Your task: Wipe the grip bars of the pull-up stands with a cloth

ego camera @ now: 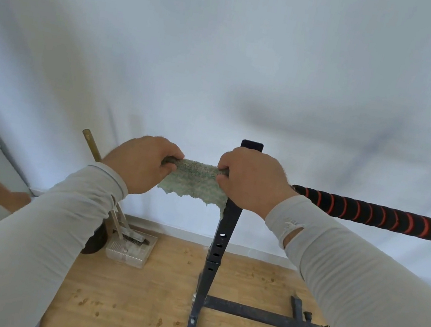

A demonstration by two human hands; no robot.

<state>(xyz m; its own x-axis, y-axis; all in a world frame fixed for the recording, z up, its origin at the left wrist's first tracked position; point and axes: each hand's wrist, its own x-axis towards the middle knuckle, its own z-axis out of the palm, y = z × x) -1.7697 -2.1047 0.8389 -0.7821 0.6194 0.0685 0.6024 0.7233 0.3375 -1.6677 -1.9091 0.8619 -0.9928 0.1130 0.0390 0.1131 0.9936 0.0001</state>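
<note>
indoors, a person is stretching a pale green cloth [196,182] between two bare hands, just left of a black upright post [219,246] of a pull-up stand. no brand, label or writing is readable anywhere. the left hand [141,163] is curling shut around the cloth's left end, and the right hand [252,182] is closing in a fist on its right end, right in front of the post's top. the cloth is looking nubby like terry towelling, with a ragged, scalloped lower edge hanging loose between the hands. both forearms are wearing light grey ribbed sleeves [61,223]; the right one is showing a small tear near the wrist. the grip bar [379,216] is running right from behind the right hand, round and wrapped in black padding with red spiral bands. the post is square metal with a row of holes, and flat black base struts [263,315] are crossing the speckled wooden floor [134,298]. at the far left, a brass-coloured handle [92,144] is leaning on the white wall [227,51] above a clear plastic tray [131,250].
</note>
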